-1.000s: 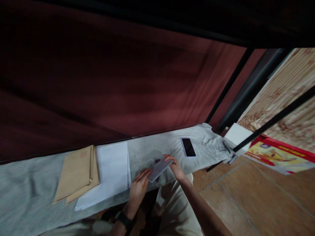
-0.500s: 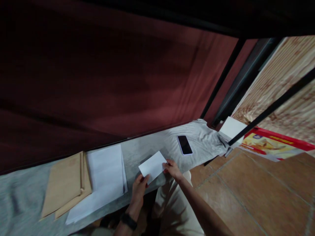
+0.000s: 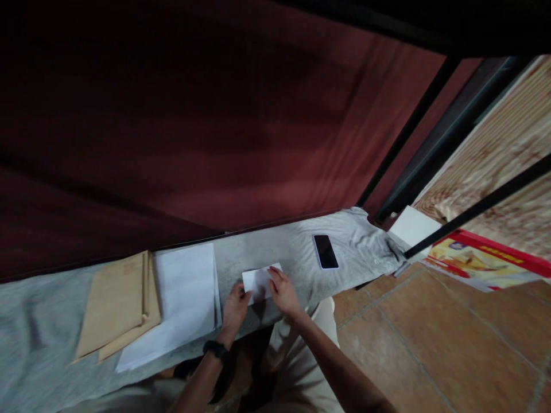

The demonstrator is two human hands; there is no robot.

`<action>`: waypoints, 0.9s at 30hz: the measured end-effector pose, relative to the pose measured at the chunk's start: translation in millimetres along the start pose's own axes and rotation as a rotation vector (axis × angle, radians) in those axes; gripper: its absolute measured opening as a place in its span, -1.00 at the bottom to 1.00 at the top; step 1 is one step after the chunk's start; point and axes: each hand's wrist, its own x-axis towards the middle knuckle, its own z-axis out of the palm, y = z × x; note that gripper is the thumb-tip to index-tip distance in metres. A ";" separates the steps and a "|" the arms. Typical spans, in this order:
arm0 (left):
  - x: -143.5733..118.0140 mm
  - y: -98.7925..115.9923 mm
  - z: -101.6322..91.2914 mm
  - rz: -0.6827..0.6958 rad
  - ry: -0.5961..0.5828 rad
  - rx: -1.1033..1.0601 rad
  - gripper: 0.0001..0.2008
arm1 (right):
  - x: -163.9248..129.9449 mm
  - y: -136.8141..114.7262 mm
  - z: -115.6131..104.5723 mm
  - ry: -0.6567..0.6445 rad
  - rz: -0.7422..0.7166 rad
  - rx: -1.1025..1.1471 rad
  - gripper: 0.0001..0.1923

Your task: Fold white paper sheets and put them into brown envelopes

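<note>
A small white sheet of paper (image 3: pixel 257 282), which looks folded, is held low over the grey cloth between my two hands. My left hand (image 3: pixel 236 305) pinches its left edge between thumb and fingers, with a dark band on the wrist. Over the right part of the paper lie the fingers of my right hand (image 3: pixel 284 292), gripping it there. Whether the paper touches the cloth I cannot tell. To the right of my right hand, a phone (image 3: pixel 326 252) lies flat with a dark screen.
White paper sheets (image 3: pixel 185 292) lie left of my hands, partly under brown envelopes (image 3: pixel 114 304). Grey cloth (image 3: pixel 353 241) covers the narrow surface, backed by a dark red panel (image 3: pixel 241 172). Black bars (image 3: pixel 408 132) rise at the right, near a printed red-and-yellow box (image 3: pixel 477 261) on the tiled floor.
My right hand has shifted left from the paper's right edge to over its face. The paper has turned flatter and shows less of its surface. The view has moved slightly.
</note>
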 end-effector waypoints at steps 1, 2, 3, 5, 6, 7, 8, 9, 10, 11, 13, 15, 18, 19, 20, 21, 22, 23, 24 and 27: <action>-0.1 0.0 0.0 0.002 -0.002 0.025 -0.85 | 1.2 -5.3 8.5 -0.049 -0.064 -0.056 -0.56; -0.2 -0.1 0.2 0.004 -0.005 0.048 -0.87 | 2.0 -9.6 16.9 -0.093 -0.113 -0.121 -0.55; -0.3 -0.2 0.4 0.003 -0.008 0.067 -0.88 | 2.4 -12.8 24.6 -0.130 -0.148 -0.183 -0.54; -0.3 -0.7 1.1 -0.001 -0.016 0.100 -0.91 | 1.5 -14.8 35.7 -0.179 -0.184 -0.294 -0.50; -0.1 -0.9 1.6 -0.005 -0.016 0.115 -0.91 | 0.4 -13.6 38.6 -0.191 -0.191 -0.337 -0.48; 0.0 -1.1 2.1 -0.008 -0.012 0.131 -0.91 | -1.0 -11.2 39.5 -0.196 -0.191 -0.371 -0.46; 0.1 -1.2 2.7 -0.011 -0.005 0.148 -0.91 | -2.4 -7.8 38.6 -0.196 -0.187 -0.397 -0.45; 0.2 -1.1 3.3 -0.013 0.003 0.164 -0.91 | -3.7 -3.5 36.1 -0.193 -0.180 -0.415 -0.44; 0.1 -0.9 3.8 -0.014 0.009 0.180 -0.90 | -4.8 1.4 32.2 -0.186 -0.166 -0.428 -0.43; -0.1 -0.6 4.4 -0.015 0.013 0.196 -0.88 | -5.6 6.7 27.2 -0.174 -0.148 -0.438 -0.44; -0.9 0.3 5.2 -0.015 0.014 0.226 -0.85 | -6.7 17.9 15.3 -0.143 -0.116 -0.455 -0.44; -2.4 1.1 5.4 -0.010 0.017 0.258 -0.81 | -7.5 28.3 3.9 -0.113 -0.108 -0.468 -0.45; -7.3 2.4 4.9 -0.003 0.048 0.321 -0.76 | -8.6 38.6 -6.6 -0.091 -0.127 -0.481 -0.44; -9.9 3.3 5.0 0.000 0.063 0.343 -0.74 | -9.0 40.2 -7.9 -0.090 -0.132 -0.485 -0.44; -12.8 4.6 5.7 0.000 0.083 0.361 -0.73 | -9.3 41.0 -8.4 -0.090 -0.136 -0.488 -0.44; -15.9 6.5 7.5 0.021 0.107 0.387 -0.72 | -9.5 41.2 -8.4 -0.088 -0.138 -0.490 -0.44; -18.7 9.0 10.6 0.062 0.130 0.417 -0.70 | -9.7 40.9 -8.0 -0.086 -0.139 -0.489 -0.43; -21.1 11.9 15.2 0.118 0.149 0.447 -0.68 | -9.8 40.4 -7.7 -0.084 -0.141 -0.487 -0.43; -22.8 14.9 21.3 0.179 0.158 0.473 -0.65 | -10.0 39.9 -7.4 -0.083 -0.142 -0.486 -0.43; -22.3 20.5 45.2 0.359 0.113 0.505 -0.57 | -10.4 39.5 -7.6 -0.098 -0.140 -0.490 -0.44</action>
